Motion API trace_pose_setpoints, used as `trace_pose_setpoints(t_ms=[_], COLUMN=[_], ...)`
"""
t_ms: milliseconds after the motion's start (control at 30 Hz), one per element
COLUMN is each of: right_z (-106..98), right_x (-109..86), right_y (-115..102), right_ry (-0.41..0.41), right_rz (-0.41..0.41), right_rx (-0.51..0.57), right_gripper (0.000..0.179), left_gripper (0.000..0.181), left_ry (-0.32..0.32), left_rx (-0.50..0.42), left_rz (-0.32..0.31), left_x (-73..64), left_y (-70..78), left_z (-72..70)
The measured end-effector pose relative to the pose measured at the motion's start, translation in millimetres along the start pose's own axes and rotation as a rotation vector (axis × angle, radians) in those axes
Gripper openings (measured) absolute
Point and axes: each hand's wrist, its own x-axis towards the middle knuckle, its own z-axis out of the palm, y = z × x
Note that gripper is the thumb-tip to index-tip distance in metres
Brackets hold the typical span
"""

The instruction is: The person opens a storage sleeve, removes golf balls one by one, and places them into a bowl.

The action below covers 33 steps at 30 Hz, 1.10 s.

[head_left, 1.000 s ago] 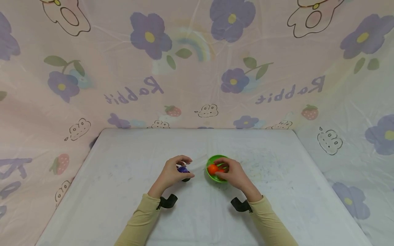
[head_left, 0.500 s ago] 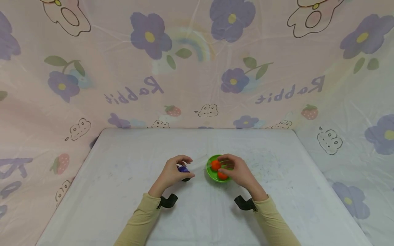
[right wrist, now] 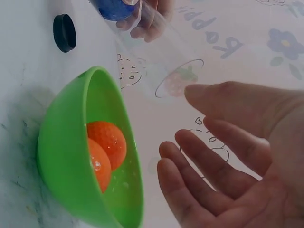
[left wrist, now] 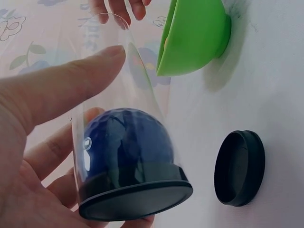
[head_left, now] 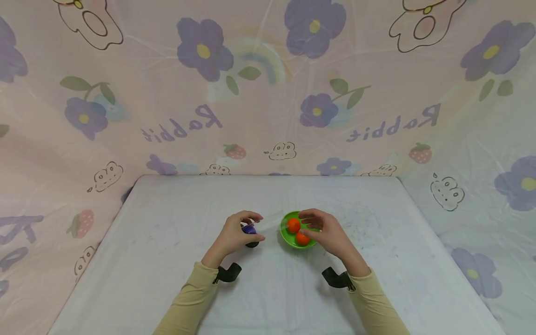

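My left hand (head_left: pixel 232 232) holds a clear plastic tube (left wrist: pixel 140 88), thumb on one side and fingers round the other. A dimpled blue golf ball (left wrist: pixel 128 142) sits inside, at the end closed by a black cap (left wrist: pixel 137 202). The tube's other end is uncapped and tilts toward the right. Over the right rim of a green bowl (right wrist: pixel 59 152), my right hand (head_left: pixel 328 232) hovers with relaxed fingers and nothing in them. Two orange golf balls (right wrist: pixel 114 142) lie together in that bowl.
A second black cap (left wrist: pixel 237 168) lies loose on the white-covered table (head_left: pixel 268 288), near the left hand. A patterned cloth (head_left: pixel 268 102) hangs behind the table and along both sides. Black wrist mounts (head_left: pixel 335 278) jut inward from both sleeves.
My right hand has drawn back to the right from the orange golf balls, which shifted and settled in the bowl. The left hand and its tube have stayed nearly still.
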Motion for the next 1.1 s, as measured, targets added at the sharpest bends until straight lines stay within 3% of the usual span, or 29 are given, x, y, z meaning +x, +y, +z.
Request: trace_pose_setpoints(t_ms=[300,1100], right_z=[3,9], right_x=[-1.3,-1.2], right_y=[-1,2], right_ry=[-0.020,-0.056], right_rz=[0.023,0.062], right_rx=[0.009,0.072], right_gripper=[0.049,0.054], left_gripper=[0.047,0.044], left_ry=[-0.014,-0.090], left_rx=[0.003,0.041], left_rz=[-0.007,0.078], left_x=[0.8,10.6], left_y=[3.2,15.7], left_z=[-0.6,4.7])
